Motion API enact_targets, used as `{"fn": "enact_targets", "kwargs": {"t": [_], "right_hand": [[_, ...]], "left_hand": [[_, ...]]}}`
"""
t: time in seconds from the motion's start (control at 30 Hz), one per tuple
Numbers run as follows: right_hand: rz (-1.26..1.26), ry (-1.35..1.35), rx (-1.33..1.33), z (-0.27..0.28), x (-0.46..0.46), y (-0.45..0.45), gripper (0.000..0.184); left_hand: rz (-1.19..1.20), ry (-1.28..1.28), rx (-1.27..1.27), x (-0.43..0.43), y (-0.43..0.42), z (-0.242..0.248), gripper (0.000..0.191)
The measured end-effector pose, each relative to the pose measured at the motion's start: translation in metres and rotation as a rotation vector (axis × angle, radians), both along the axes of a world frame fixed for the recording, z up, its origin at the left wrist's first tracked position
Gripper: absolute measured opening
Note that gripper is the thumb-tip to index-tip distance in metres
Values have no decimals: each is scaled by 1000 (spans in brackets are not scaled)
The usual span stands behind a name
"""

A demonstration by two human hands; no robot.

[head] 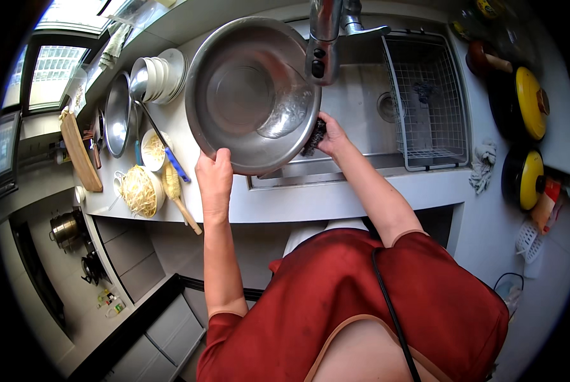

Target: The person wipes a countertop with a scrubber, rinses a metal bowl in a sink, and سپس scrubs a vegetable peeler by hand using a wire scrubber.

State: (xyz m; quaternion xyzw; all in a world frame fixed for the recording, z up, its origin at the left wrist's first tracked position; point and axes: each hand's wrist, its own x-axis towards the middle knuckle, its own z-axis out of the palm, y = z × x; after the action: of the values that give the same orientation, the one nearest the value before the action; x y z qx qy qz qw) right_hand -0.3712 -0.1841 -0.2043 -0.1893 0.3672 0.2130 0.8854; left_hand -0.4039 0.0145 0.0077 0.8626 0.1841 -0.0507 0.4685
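Observation:
A large stainless steel basin (237, 90) is held tilted over the left part of the kitchen sink (352, 105), its inside facing me. My left hand (213, 176) grips its near rim, thumb on the inner side. On the basin's right, my right hand (332, 136) holds a dark steel wool scourer (314, 138) close against the outer wall. A wet, shiny patch with a little water shows on the inner right side of the basin. The chrome faucet (322, 47) hangs over the basin's right rim. The underside of the basin is hidden.
A wire basket (425, 138) sits in the sink's right side. Left on the counter are stacked white bowls (151, 79), a ladle (158, 124), a bowl of bean sprouts (142, 191) and a brush (173, 184). Yellow-lidded pots (530, 102) and a cloth (483, 164) stand right.

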Motion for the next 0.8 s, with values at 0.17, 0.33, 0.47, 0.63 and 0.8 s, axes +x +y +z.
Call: {"fn": "enact_targets", "kwargs": {"t": [0.17,0.33,0.47,0.63,0.8], "right_hand": [[-43,-1,55,1,8,13,22],[-101,58,65,-4,10,30,28],[-79,40,61,-6,12,39,31],[-19,-251,42,-33,33,9,42],[278,-393,-293,16,43,-57,49]], "left_hand": [[-71,-132,271,-6,-12,9,38],[-152,-247,498,-10,-22,11,54],[-192,-347,550,-11,-25,18,58],[-181,-330,565,-8,-20,29,65],[-125,-421,441,-7,-11,28,63]]}}
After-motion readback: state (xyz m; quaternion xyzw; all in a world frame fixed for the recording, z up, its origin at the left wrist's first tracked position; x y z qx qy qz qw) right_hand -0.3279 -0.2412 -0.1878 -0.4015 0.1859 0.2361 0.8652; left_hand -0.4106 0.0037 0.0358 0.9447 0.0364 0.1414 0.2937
